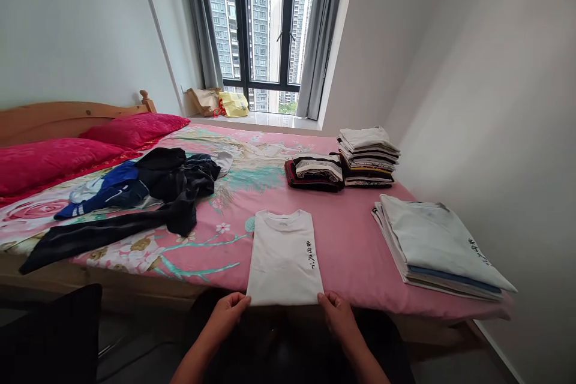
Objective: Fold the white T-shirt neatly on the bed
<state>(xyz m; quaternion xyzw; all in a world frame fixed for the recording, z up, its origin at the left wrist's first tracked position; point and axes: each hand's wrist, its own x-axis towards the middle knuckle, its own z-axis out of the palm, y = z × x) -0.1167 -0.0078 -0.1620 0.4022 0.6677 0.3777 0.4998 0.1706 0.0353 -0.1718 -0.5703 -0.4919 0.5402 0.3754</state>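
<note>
A white T-shirt (281,258), folded into a neat rectangle with black writing down its right side, lies at the near edge of the bed, collar pointing away from me. My left hand (233,307) pinches its near left corner between thumb and fingers. At the near right corner, my right hand (335,310) pinches the cloth the same way. The shirt's lower edge reaches slightly past the bed's edge, level between both hands.
Folded shirts (441,246) form a stack on the right, near the wall. Farther back stand a taller clothes pile (369,156) and a lower one (315,173). Loose dark clothes (166,183) lie on the left, before red pillows (135,130). A black object (54,336) stands at lower left.
</note>
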